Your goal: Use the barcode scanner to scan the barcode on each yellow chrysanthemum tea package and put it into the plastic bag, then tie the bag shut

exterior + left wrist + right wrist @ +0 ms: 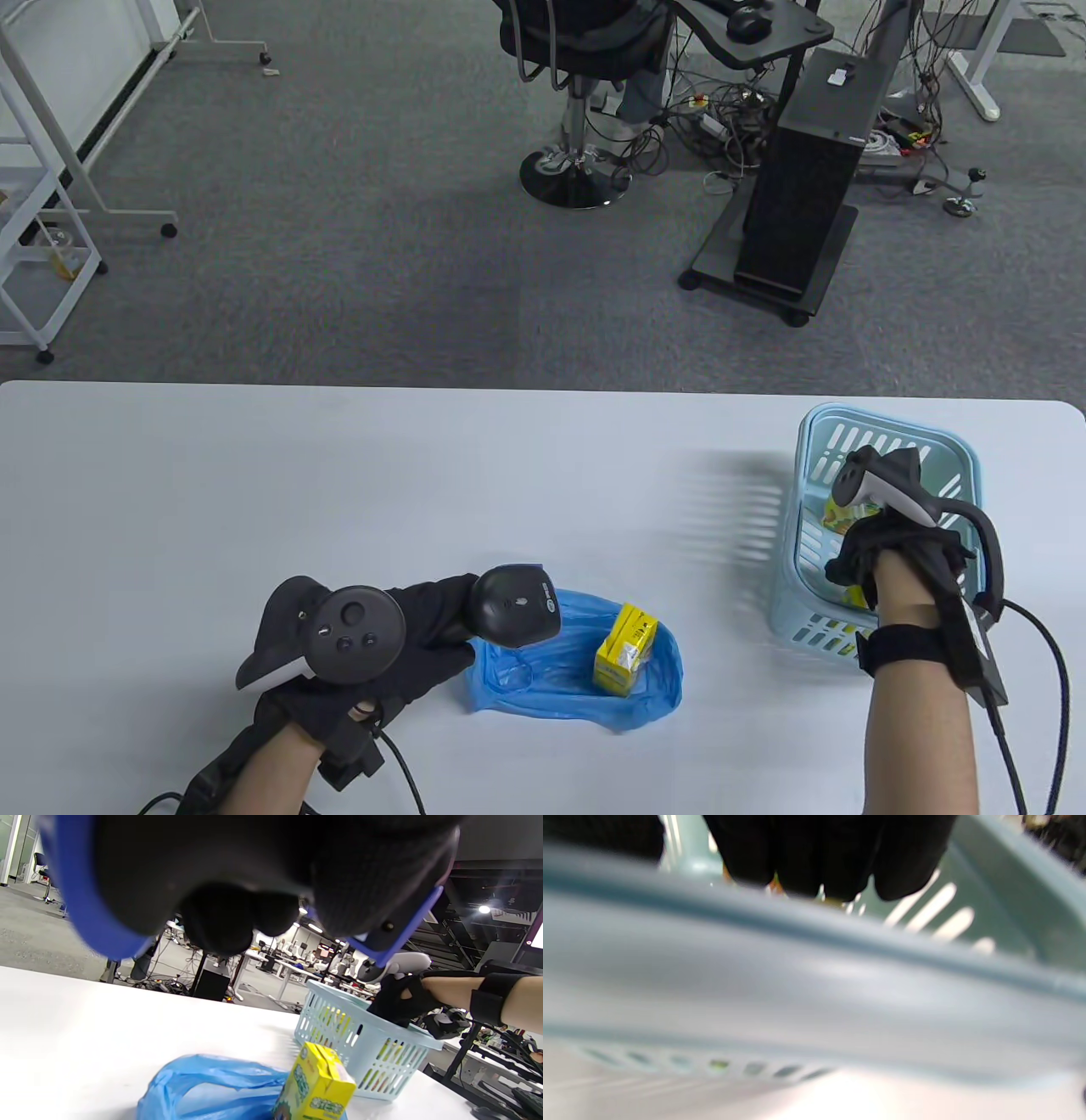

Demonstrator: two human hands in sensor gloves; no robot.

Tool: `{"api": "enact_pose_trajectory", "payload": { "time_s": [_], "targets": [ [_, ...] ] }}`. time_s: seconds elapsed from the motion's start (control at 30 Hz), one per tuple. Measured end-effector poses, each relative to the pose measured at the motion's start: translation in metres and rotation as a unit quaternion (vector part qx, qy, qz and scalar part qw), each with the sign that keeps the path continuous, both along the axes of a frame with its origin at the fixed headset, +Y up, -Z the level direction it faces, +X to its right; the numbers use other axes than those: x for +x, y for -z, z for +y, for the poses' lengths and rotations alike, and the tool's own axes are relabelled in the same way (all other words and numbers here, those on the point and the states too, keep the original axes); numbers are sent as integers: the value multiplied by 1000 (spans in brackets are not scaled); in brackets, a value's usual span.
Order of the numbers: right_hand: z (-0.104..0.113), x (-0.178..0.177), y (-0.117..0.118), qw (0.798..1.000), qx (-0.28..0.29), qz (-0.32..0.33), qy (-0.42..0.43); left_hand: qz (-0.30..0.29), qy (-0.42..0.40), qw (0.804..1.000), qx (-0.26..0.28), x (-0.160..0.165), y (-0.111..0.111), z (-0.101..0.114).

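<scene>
Hands at the scanner and the basket

Left hand (373,645) has its fingers curled round a black handheld barcode scanner (514,606), over the crumpled blue plastic bag (543,671). One yellow chrysanthemum tea package (625,649) stands on that bag. Right hand (874,543) reaches into the pale blue slotted plastic basket (882,441); its fingers' state I cannot tell.

Grey carpet floor (339,212), black office chair (577,51), black computer tower (806,178) on trolley, tangled cables (721,144), white rack (42,212)
</scene>
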State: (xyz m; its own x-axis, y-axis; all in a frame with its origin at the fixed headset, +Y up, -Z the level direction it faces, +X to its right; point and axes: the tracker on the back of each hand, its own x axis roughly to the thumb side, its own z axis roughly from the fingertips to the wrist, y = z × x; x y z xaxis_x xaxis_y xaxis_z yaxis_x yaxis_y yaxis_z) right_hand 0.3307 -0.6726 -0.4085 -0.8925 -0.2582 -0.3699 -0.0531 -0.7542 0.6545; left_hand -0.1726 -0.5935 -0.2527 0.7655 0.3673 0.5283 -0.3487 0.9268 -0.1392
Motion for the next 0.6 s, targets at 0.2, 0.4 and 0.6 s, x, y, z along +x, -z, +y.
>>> {"api": "enact_pose_trajectory", "payload": {
  "time_s": [0.2, 0.4, 0.6],
  "targets": [
    [-17, 5, 1, 999, -42, -7, -2, 1, 5, 1000, -7, 0, 4, -3],
    [-14, 3, -2, 999, 14, 43, -3, -2, 3, 1000, -9, -1, 4, -4],
    [25, -7, -10, 993, 96, 73, -8, -7, -17, 1000, 4, -4, -3, 7]
  ]
}}
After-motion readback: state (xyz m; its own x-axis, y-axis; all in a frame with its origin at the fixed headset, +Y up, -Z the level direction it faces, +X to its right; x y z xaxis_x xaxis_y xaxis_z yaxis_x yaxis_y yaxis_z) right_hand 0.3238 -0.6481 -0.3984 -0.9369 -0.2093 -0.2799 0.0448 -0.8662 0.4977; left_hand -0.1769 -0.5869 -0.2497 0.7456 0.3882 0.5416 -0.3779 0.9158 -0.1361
